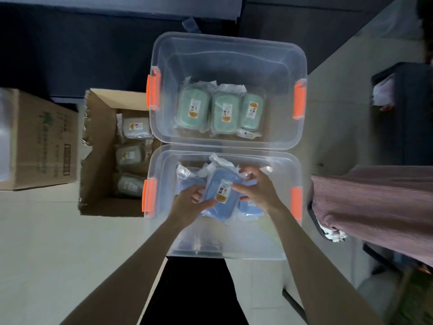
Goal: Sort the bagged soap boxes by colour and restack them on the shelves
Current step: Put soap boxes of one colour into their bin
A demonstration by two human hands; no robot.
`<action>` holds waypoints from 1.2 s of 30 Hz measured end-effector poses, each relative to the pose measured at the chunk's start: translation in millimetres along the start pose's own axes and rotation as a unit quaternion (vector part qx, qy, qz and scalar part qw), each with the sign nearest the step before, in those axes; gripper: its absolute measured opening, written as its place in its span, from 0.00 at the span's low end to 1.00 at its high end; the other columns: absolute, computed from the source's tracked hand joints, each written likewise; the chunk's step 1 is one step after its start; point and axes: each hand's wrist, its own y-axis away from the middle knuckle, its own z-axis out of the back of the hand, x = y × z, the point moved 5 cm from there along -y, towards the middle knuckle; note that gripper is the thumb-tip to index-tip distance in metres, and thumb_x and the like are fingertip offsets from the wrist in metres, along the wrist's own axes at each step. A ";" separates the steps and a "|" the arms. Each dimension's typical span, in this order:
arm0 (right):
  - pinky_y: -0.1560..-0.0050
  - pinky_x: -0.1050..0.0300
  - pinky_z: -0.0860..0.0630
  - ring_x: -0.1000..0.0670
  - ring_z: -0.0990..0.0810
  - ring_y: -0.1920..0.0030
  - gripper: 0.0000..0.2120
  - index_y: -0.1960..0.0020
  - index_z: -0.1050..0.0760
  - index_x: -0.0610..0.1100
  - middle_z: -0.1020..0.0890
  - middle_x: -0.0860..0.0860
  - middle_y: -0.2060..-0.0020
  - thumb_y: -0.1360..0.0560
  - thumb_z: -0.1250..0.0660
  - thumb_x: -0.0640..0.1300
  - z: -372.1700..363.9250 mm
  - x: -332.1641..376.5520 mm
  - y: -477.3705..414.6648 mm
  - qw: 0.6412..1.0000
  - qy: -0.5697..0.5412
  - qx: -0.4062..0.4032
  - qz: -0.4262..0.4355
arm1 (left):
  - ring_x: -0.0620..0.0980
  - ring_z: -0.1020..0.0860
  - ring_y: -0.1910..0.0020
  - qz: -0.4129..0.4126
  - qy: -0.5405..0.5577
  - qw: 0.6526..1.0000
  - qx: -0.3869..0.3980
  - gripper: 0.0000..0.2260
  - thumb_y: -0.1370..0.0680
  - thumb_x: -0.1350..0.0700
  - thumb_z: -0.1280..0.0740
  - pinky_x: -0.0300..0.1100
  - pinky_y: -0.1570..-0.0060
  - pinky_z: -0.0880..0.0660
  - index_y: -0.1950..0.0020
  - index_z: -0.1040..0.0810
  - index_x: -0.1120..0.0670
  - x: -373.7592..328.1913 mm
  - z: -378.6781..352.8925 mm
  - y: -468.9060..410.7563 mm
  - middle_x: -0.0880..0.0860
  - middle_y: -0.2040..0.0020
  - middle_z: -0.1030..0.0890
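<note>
Pale floor tiles [46,231] are occupied by two clear plastic tubs set end to end. In the near tub [225,252], a bagged blue soap box [220,198] is held in a two-handed grip: the left hand [189,200] is curled round its left edge and the right hand [255,191] round its right edge. Further blue boxes [250,207] are seen beneath it. Three bagged green soap boxes [226,111] are laid in a row in the far tub [229,43]. Orange latches [299,99] are fitted to both tubs. Pale bagged boxes [130,154] are contained in an open cardboard carton [100,137] at the left, beside a closed carton [39,139]. Ribbed pink fabric [375,200] is seen at the right.
</note>
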 end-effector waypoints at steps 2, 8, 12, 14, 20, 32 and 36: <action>0.64 0.61 0.19 0.50 0.22 0.56 0.15 0.48 0.27 0.45 0.27 0.53 0.56 0.31 0.24 0.37 -5.6 -12.0 -11.4 1.000 0.023 0.008 0.014 | 0.43 0.23 0.62 0.020 -0.010 1.000 -0.007 0.20 0.32 0.52 0.22 0.25 0.64 0.31 0.44 0.21 0.55 11.5 -3.9 -4.7 0.51 0.54 0.19; 0.64 0.77 0.33 0.62 0.28 0.62 0.18 0.46 0.24 0.40 0.27 0.57 0.60 0.33 0.23 0.37 -48.4 -19.7 -32.8 0.985 0.138 0.040 0.100 | 0.48 0.22 0.58 0.060 -0.023 0.996 -0.054 0.19 0.30 0.53 0.24 0.40 0.61 0.27 0.42 0.24 0.53 43.6 5.8 1.0 0.50 0.54 0.21; 0.64 0.74 0.31 0.56 0.26 0.61 0.16 0.46 0.25 0.38 0.25 0.46 0.56 0.31 0.25 0.36 -82.2 -24.0 -43.8 0.978 0.165 0.062 0.115 | 0.52 0.22 0.55 0.068 -0.034 0.994 -0.077 0.15 0.27 0.57 0.27 0.40 0.63 0.27 0.42 0.25 0.55 60.8 18.2 -3.8 0.55 0.49 0.19; 0.63 0.72 0.31 0.51 0.26 0.60 0.16 0.47 0.24 0.38 0.23 0.41 0.55 0.31 0.25 0.36 -91.0 -26.0 -50.0 0.974 0.185 0.058 0.122 | 0.57 0.21 0.52 0.067 -0.038 0.993 -0.086 0.15 0.26 0.58 0.28 0.47 0.55 0.23 0.41 0.25 0.58 63.8 21.6 -8.3 0.58 0.48 0.19; 0.49 0.62 0.29 0.49 0.26 0.55 0.16 0.45 0.23 0.39 0.31 0.45 0.48 0.31 0.24 0.39 -94.7 -27.3 -62.0 0.964 0.223 0.041 0.141 | 0.58 0.21 0.49 0.044 -0.028 0.993 -0.101 0.16 0.24 0.59 0.30 0.50 0.46 0.24 0.38 0.26 0.59 63.3 22.7 -15.5 0.60 0.46 0.19; 0.32 0.52 0.37 0.43 0.38 0.27 0.34 0.25 0.38 0.45 0.38 0.41 0.28 0.26 0.28 0.45 -91.9 23.0 -20.0 0.874 0.459 0.111 0.112 | 0.56 0.29 0.36 0.005 -0.190 0.982 -0.006 0.21 0.21 0.55 0.36 0.49 0.35 0.33 0.29 0.35 0.57 22.5 48.9 19.4 0.58 0.33 0.28; 0.36 0.52 0.32 0.42 0.31 0.33 0.30 0.27 0.36 0.44 0.34 0.42 0.32 0.26 0.29 0.45 -89.3 86.8 26.4 0.844 0.505 0.112 0.143 | 0.55 0.27 0.38 -0.059 -0.218 0.974 -0.026 0.20 0.22 0.54 0.35 0.50 0.38 0.30 0.31 0.32 0.54 -25.1 95.8 57.6 0.56 0.36 0.25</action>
